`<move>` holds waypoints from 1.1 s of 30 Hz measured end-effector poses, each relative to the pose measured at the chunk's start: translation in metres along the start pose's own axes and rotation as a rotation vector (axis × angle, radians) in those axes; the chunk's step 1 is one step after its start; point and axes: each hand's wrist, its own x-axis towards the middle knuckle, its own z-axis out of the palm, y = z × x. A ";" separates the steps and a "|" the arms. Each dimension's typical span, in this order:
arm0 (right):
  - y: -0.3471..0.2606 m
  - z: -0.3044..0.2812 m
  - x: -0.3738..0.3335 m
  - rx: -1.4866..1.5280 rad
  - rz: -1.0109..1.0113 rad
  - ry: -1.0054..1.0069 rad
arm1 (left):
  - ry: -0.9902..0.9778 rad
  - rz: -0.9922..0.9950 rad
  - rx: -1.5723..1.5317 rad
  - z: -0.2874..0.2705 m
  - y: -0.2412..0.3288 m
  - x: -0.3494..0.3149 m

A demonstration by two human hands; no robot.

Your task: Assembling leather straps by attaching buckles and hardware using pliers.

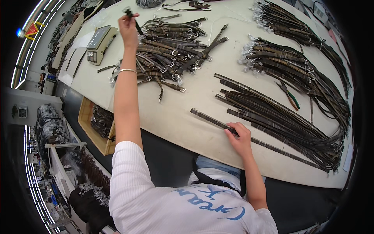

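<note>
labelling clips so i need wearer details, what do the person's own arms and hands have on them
Both the left hand and right hand are ungloved. A thin, pale bangle circles the left wrist. The left sleeve is short, white and ribbed; the right sleeve is white too.

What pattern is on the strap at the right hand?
Dark strap with paler bands; best in the head view.

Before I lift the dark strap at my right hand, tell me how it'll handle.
The dark strap probably flexes, since the neighbouring strap bundle curves at its right end. It looks light, being thin and narrow. Lying flat, it seems unlikely to roll, though it might slide on the smooth-looking table.
</note>
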 end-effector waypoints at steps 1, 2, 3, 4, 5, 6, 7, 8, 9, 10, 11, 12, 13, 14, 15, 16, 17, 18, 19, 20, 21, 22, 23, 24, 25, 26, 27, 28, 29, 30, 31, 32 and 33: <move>0.000 0.001 -0.001 0.012 -0.008 -0.010 | 0.113 0.012 -0.106 -0.021 0.000 0.014; 0.000 0.002 -0.002 0.025 -0.016 -0.018 | 0.219 -0.049 -0.247 -0.043 0.004 0.026; 0.002 0.000 -0.004 0.014 -0.004 0.000 | 0.330 -0.139 -0.337 -0.042 0.014 0.029; -0.001 0.000 -0.005 0.014 -0.009 -0.006 | 0.415 -0.105 -0.344 -0.061 0.019 0.038; -0.002 0.001 -0.006 0.014 -0.012 -0.014 | 0.455 -0.087 -0.367 -0.081 0.024 0.043; -0.002 0.001 -0.006 0.017 -0.012 -0.017 | 0.485 -0.058 -0.394 -0.092 0.029 0.049; -0.002 0.001 -0.007 0.013 -0.014 -0.012 | 0.516 -0.035 -0.420 -0.101 0.035 0.053; -0.001 0.002 -0.008 0.008 -0.013 -0.010 | 0.464 -0.032 -0.481 -0.110 0.040 0.057; 0.002 0.002 -0.009 -0.006 -0.002 -0.013 | 0.411 -0.040 -0.540 -0.114 0.046 0.059; 0.005 0.002 -0.007 -0.021 -0.024 -0.010 | 0.368 -0.065 -0.606 -0.116 0.050 0.060; 0.008 0.001 -0.009 -0.043 -0.023 -0.006 | 0.188 -0.070 -0.695 -0.116 0.056 0.056; 0.007 0.001 -0.009 -0.036 -0.016 0.004 | 0.041 -0.072 -0.764 -0.110 0.063 0.047; 0.005 -0.001 -0.008 -0.036 -0.005 0.013 | -0.146 -0.089 -0.719 -0.102 0.070 0.034; 0.003 -0.001 -0.008 -0.023 -0.012 0.018 | -0.223 -0.132 -0.600 -0.093 0.076 0.013; 0.003 0.000 -0.003 -0.012 -0.034 0.032 | -0.310 -0.151 -0.486 -0.085 0.082 -0.007; 0.008 0.002 0.001 -0.016 -0.037 0.014 | -0.380 -0.166 -0.294 -0.072 0.080 -0.033; 0.011 0.002 -0.001 -0.022 -0.035 -0.006 | -0.454 -0.176 -0.105 -0.061 0.081 -0.062; 0.013 0.004 -0.002 -0.026 -0.027 -0.005 | -0.547 -0.189 0.086 -0.053 0.087 -0.086; 0.014 0.004 -0.002 -0.036 -0.027 -0.006 | -0.639 -0.151 0.227 -0.050 0.082 -0.105; 0.014 0.006 -0.004 -0.045 -0.022 -0.015 | -0.685 -0.111 0.334 -0.048 0.080 -0.124; 0.014 0.006 -0.002 -0.052 -0.034 -0.023 | -0.718 -0.057 0.448 -0.046 0.076 -0.138; 0.015 0.007 -0.003 -0.076 -0.024 -0.012 | -0.769 -0.002 0.434 -0.044 0.069 -0.147; 0.017 0.008 -0.004 -0.053 -0.050 0.023 | -0.818 0.056 0.423 -0.042 0.062 -0.157; 0.020 0.009 -0.006 -0.032 -0.073 0.061 | -0.821 0.087 0.447 -0.037 0.057 -0.168; 0.022 0.010 -0.008 -0.054 -0.062 0.077 | -0.848 0.109 0.544 -0.034 0.057 -0.177; 0.024 0.010 -0.009 -0.063 -0.091 0.091 | -0.753 0.225 0.664 -0.032 0.058 -0.189; 0.024 0.011 -0.010 -0.068 -0.121 0.104 | -0.650 0.338 0.784 -0.028 0.066 -0.199; 0.022 0.007 -0.013 -0.072 -0.071 0.089 | -0.555 0.277 0.794 -0.027 0.050 -0.213; 0.019 0.005 -0.012 -0.088 -0.067 0.100 | -0.458 0.214 0.826 -0.036 0.033 -0.219; 0.016 0.003 -0.011 -0.092 -0.065 0.062 | -0.528 0.127 0.926 -0.040 0.037 -0.215; 0.014 0.002 -0.010 -0.095 -0.063 0.022 | -0.526 0.126 0.917 -0.040 0.039 -0.218; 0.015 0.002 -0.010 -0.089 -0.058 0.028 | -0.491 -0.136 0.755 -0.039 0.040 -0.222; 0.016 0.004 -0.009 -0.087 -0.068 0.021 | -0.439 -0.390 0.598 -0.042 0.046 -0.221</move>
